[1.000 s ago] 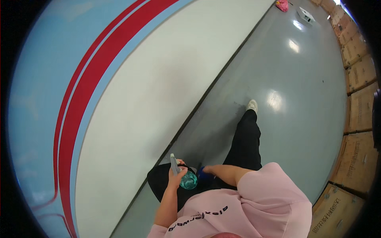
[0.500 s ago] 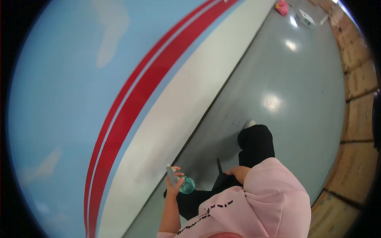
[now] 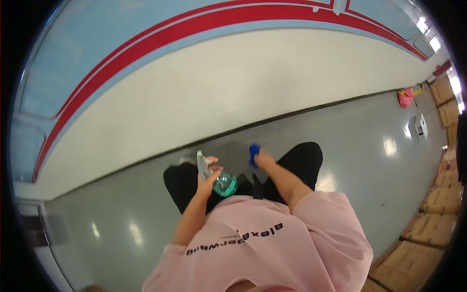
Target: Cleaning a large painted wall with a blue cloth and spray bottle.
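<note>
My left hand (image 3: 208, 176) is closed round the grey trigger head of a spray bottle (image 3: 225, 185), whose clear green body shows beside the palm. The nozzle points up toward the wall. In my right hand (image 3: 264, 159) is a bunched blue cloth (image 3: 254, 153), held in front of my bent knees and blurred a little. Both hands are above my black trousers (image 3: 307, 158), apart from the wall. A black strap (image 3: 257, 186) hangs at my waist between them.
Ahead stands a white wall (image 3: 233, 78) with a red stripe (image 3: 204, 33) and light blue above it. A dark seam runs along its foot on the grey floor (image 3: 360, 146). To the right are a pink bag (image 3: 404, 98), a white box (image 3: 421, 126) and stacked brown crates (image 3: 433, 228).
My view has turned, so the wall now runs across in front of me. My right hand has come forward from beside my waist, and the blue cloth now shows in it. The left keeps the bottle.
</note>
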Motion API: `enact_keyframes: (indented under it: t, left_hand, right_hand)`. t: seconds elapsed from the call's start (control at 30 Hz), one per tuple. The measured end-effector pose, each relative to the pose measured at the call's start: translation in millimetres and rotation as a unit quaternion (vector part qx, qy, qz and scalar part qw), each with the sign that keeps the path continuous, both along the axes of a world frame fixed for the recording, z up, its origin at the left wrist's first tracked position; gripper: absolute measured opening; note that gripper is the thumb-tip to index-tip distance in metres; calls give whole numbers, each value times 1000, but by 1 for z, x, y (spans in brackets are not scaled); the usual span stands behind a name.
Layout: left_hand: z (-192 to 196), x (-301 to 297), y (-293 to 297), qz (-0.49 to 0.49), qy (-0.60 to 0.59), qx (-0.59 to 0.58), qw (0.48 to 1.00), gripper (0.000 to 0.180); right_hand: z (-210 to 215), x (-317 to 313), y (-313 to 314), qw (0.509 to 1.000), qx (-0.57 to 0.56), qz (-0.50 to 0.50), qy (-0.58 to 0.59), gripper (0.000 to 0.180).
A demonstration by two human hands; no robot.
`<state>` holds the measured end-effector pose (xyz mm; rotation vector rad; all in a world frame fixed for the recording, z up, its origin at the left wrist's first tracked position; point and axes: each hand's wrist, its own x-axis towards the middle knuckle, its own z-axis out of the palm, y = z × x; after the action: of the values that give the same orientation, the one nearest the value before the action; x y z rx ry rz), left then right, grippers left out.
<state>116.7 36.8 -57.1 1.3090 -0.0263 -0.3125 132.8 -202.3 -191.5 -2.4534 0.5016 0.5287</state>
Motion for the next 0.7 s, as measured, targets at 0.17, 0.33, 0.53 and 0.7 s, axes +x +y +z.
enact_keyframes:
  t: [0.17,0.33,0.53,0.7]
  left_hand:
    - [28,26,-16,-44,-84,59,994,48]
    - [13,22,-16,-13,-127,90,988,50]
    - [-27,2,-20,-19,-109,147,983,51]
    - [-40,2,-21,-37,-58,110,991,54]
  right_hand:
    - [98,41,-89,938,-33,-159,-307,35]
    - [183,33,-140,888,-43,-230,-397,41]
    - [281,95,-157,801,-125,-146,-568,45]
    - [334,180,-93,796,-165,-85,-576,36]
